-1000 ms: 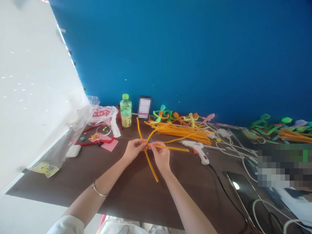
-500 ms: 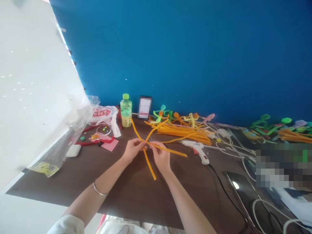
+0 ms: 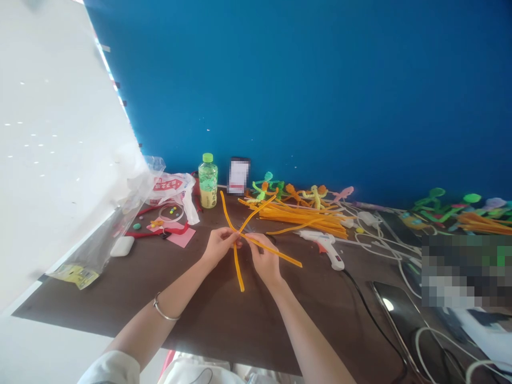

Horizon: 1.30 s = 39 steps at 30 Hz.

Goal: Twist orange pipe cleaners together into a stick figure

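Two orange pipe cleaners cross between my hands, with four ends that fan out from the crossing. My left hand pinches them just left of the crossing; one end rises at the back and another hangs toward the table's front. Close by on the right, my right hand is closed on the strand that slants down to the right. The fingertips of both hands nearly meet, and the exact twist at the crossing is partly hidden by them.
Behind my hands lie a pile of orange pipe cleaners and several pipe-cleaner figures. A white glue gun rests to the right, near a phone and cables. A green-capped bottle and plastic bags stand at the back left.
The loose ends of the pipe cleaners have swung: the front end has shifted left, the back one slightly right, and the right one a little lower. Both hands keep their pinch.
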Each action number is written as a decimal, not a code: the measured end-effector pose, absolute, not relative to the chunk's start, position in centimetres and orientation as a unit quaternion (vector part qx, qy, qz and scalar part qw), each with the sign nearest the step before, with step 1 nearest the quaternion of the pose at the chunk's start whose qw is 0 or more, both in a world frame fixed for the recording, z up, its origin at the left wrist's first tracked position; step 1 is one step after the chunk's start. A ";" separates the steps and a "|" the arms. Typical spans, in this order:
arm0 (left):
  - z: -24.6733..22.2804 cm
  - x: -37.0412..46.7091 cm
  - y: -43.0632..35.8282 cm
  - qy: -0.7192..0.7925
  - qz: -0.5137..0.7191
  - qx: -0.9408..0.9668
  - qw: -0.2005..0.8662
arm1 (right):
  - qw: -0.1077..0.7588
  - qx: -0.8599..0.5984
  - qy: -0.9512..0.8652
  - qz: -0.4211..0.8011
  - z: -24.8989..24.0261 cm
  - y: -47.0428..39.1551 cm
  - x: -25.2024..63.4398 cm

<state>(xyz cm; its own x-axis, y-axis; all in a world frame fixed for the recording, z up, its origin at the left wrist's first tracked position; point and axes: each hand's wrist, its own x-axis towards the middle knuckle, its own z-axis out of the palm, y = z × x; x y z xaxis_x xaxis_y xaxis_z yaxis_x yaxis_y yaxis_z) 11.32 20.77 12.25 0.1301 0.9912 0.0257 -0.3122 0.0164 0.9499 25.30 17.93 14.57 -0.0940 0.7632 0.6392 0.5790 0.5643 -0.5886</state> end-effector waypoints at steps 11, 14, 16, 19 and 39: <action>12.4 11.1 20.8 0.352 0.478 0.543 0.594 | 0.374 -0.414 -0.828 -0.048 15.1 18.7 27.0; 12.5 11.1 20.7 0.358 0.457 0.573 0.578 | 0.357 -0.403 -0.840 -0.060 15.1 18.8 27.1; 12.5 11.1 20.6 0.363 0.444 0.591 0.567 | 0.346 -0.402 -0.845 -0.063 15.0 18.8 27.1; 12.4 11.2 20.5 0.372 0.430 0.604 0.558 | 0.314 -0.423 -0.847 -0.070 14.9 18.8 27.0; 12.1 11.6 20.4 0.354 0.409 0.629 0.559 | 0.448 -0.529 -0.719 0.047 14.6 18.3 26.1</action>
